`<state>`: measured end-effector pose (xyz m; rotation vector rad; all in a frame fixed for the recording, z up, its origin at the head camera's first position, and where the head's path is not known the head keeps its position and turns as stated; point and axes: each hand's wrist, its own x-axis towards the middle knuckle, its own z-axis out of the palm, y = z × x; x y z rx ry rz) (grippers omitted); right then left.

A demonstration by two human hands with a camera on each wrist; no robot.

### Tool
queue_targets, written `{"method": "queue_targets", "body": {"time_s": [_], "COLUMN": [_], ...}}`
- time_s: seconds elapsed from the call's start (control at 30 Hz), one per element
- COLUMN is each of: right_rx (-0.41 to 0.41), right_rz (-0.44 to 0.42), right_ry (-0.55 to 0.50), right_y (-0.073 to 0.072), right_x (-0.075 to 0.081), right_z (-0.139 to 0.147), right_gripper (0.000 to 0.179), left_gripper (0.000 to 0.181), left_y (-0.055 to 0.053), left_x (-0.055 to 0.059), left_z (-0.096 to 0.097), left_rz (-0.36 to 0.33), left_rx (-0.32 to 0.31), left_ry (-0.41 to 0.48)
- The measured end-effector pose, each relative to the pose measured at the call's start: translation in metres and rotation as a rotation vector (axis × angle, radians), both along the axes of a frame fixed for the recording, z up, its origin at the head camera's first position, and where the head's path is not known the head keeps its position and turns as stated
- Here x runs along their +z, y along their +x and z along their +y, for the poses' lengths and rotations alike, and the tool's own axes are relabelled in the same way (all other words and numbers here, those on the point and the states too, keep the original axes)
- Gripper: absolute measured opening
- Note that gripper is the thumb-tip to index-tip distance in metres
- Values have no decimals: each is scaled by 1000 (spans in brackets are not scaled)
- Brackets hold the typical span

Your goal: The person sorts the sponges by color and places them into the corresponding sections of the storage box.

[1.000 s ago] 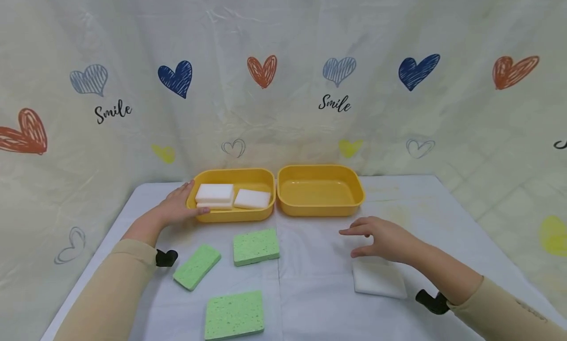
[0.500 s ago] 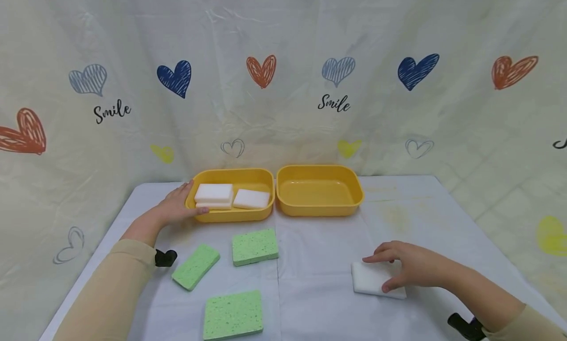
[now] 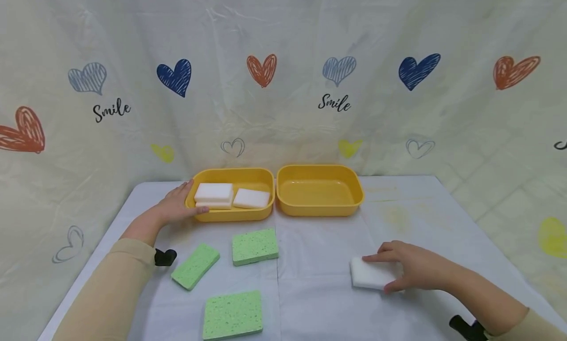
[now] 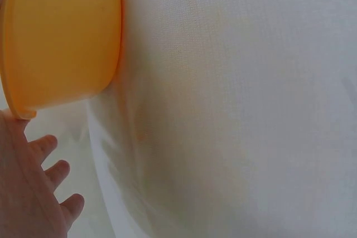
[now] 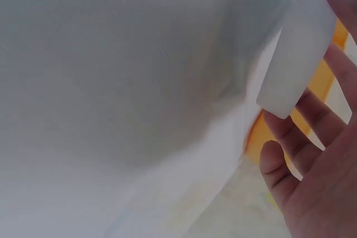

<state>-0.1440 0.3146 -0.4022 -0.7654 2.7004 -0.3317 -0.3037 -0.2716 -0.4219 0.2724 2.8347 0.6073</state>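
Observation:
My right hand (image 3: pixel 409 267) pinches a white sponge (image 3: pixel 372 273) by its right end, thumb at the near edge and fingers at the far edge. In the right wrist view the white sponge (image 5: pixel 295 54) is tilted just above the cloth, between thumb and fingers. At the left yellow tray (image 3: pixel 235 216), my left hand (image 3: pixel 174 205) rests on the left end, fingers along the rim and thumb over the front edge. Several of its fingers (image 4: pixel 71 207) stretch out straight past the tray wall (image 4: pixel 64 37) in the left wrist view. White sponges (image 3: pixel 251 199) lie inside that tray, two of them stacked.
Beside the left tray stands a second yellow tray (image 3: pixel 320 210) with nothing in it. Three green sponges, one at the back (image 3: pixel 255 247), one at the left (image 3: pixel 196 266) and one in front (image 3: pixel 233 315), lie on the white cloth. A curtain (image 3: pixel 283 119) with hearts hangs behind.
My right hand came down and toward the right onto the white sponge, then took hold and raised it slightly. The left hand stays on the tray.

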Motion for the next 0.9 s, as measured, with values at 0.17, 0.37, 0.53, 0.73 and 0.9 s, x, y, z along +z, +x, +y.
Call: {"method": "queue_targets", "body": {"time_s": [0.17,0.37,0.53,0.73,0.9], "right_rx": [-3,-12,0,28,27], "right_rz": [21,23,79,135,126], "right_ry": [-6,-29,-51,-76,-88], "right_y": [-8,-27,-49,-78,-102], "right_x": [7,19,31,45,56], "right_z": [-5,-23,-43,-71,-102], "right_gripper": [61,62,62,63,62], "left_gripper": [120,119,117,118,119], "left_y": [-2,-3,-2,-1,0], "left_x": [-3,-4,-4,-4,-2], "left_z": [-2,-4,-4,-3,0], "left_rz": [-4,-3,-2,-4,-9], "left_rx": [2,-1,-4,3,9], "left_ry": [-7,-10,-11,-1,4]}}
